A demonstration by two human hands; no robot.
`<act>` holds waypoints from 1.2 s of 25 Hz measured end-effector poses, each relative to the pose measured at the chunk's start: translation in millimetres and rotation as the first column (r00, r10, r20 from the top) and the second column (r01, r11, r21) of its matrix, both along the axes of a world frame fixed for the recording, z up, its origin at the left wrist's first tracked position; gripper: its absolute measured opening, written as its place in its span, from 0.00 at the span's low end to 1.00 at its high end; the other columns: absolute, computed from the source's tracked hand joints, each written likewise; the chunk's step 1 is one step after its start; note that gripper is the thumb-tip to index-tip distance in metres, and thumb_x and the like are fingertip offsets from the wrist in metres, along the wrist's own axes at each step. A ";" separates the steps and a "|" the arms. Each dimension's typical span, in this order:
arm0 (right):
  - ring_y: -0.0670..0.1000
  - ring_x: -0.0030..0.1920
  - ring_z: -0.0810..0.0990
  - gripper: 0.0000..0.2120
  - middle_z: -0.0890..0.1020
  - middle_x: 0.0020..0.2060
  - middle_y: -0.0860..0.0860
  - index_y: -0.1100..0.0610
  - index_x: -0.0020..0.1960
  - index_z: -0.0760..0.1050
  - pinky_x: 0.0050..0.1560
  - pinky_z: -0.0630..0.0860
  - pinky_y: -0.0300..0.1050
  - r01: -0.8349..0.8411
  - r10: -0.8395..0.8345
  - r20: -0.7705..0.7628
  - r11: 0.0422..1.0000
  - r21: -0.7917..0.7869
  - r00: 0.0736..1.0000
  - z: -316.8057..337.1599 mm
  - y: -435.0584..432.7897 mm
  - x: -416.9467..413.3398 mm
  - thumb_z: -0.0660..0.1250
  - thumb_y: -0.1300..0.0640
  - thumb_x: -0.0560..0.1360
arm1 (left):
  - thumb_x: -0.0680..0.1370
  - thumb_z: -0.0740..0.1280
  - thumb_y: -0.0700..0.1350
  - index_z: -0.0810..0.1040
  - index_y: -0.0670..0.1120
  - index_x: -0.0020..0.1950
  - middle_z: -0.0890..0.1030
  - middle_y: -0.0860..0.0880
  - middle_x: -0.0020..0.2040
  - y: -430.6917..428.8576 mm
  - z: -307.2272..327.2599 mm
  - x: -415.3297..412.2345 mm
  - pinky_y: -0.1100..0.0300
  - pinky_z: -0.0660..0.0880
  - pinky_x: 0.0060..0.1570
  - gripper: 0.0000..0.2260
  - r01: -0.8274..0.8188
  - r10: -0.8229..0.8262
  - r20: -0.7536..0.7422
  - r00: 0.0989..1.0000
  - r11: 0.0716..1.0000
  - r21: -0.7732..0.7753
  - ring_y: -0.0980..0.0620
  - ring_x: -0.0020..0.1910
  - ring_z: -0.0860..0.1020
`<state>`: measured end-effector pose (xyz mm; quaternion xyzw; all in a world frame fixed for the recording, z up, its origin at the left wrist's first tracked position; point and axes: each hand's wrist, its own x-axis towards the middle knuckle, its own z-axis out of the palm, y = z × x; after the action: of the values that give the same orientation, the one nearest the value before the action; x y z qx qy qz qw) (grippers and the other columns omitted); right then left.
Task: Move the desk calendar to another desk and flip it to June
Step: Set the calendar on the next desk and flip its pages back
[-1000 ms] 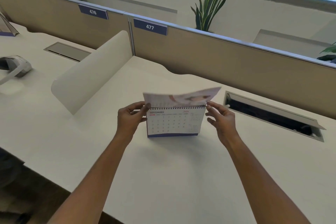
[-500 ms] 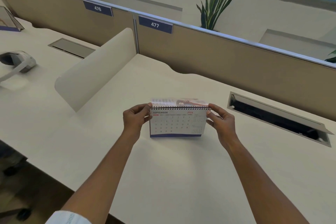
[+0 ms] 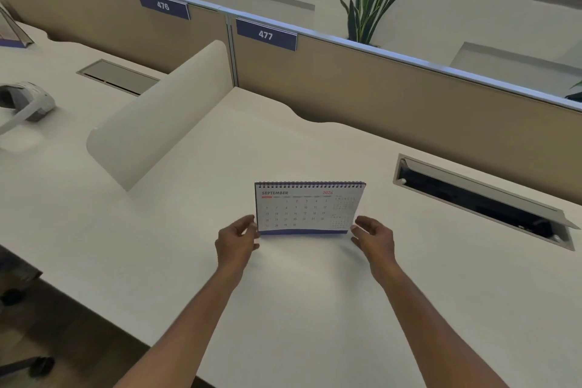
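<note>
The desk calendar (image 3: 307, 208) stands upright on the white desk (image 3: 315, 309) of bay 477, spiral binding on top, with the SEPTEMBER page facing me. My left hand (image 3: 236, 242) has its thumb and fingers on the calendar's lower left corner. At the lower right corner, my right hand (image 3: 374, 239) holds the calendar in the same way. Both forearms reach in from the bottom of the view.
A curved white divider (image 3: 157, 123) separates this desk from bay 476 on the left, where a white headset (image 3: 28, 101) lies. An open cable tray (image 3: 482, 201) is sunk into the desk at the right. Beige partition panels (image 3: 409, 98) close off the back.
The lifted page has gone over the binding and now lies out of sight. Both hands have slid from the top corners down to the bottom corners of the calendar.
</note>
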<state>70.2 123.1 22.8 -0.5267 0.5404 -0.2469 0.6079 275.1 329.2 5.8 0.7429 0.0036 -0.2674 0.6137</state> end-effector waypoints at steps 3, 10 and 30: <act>0.58 0.59 0.84 0.14 0.84 0.60 0.58 0.62 0.62 0.81 0.63 0.81 0.56 0.004 -0.004 0.002 1.000 0.001 1.000 -7.5 5.4 -0.7 0.73 0.65 0.77 | 0.79 0.72 0.40 0.86 0.45 0.62 0.88 0.56 0.43 1.1 -4.7 -9.4 0.56 0.85 0.41 0.12 0.057 -0.058 0.024 0.998 0.997 0.045 0.48 0.46 0.87; 0.54 0.50 0.86 0.05 0.87 0.51 0.53 0.54 0.47 0.83 0.57 0.84 0.55 0.040 -0.040 -0.006 0.999 -0.037 0.999 -8.9 10.0 -5.5 0.76 0.63 0.75 | 0.75 0.77 0.46 0.88 0.47 0.58 0.85 0.59 0.37 4.3 -1.1 -16.7 0.48 0.86 0.46 0.12 0.062 -0.092 0.166 0.982 0.982 0.181 0.56 0.34 0.86; 0.57 0.49 0.88 0.04 0.89 0.46 0.55 0.58 0.49 0.84 0.46 0.84 0.46 -0.005 0.005 0.096 1.000 -0.009 0.995 -1.8 17.3 -27.2 0.75 0.64 0.76 | 0.73 0.80 0.50 0.88 0.49 0.46 0.89 0.52 0.43 20.1 2.2 -23.8 0.55 0.86 0.42 0.06 0.090 -0.092 0.048 0.995 0.995 0.030 0.54 0.44 0.86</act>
<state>43.0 140.4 21.0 -0.5184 0.5082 -0.2728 0.6313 251.3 349.3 8.0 0.7569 -0.0416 -0.2768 0.5906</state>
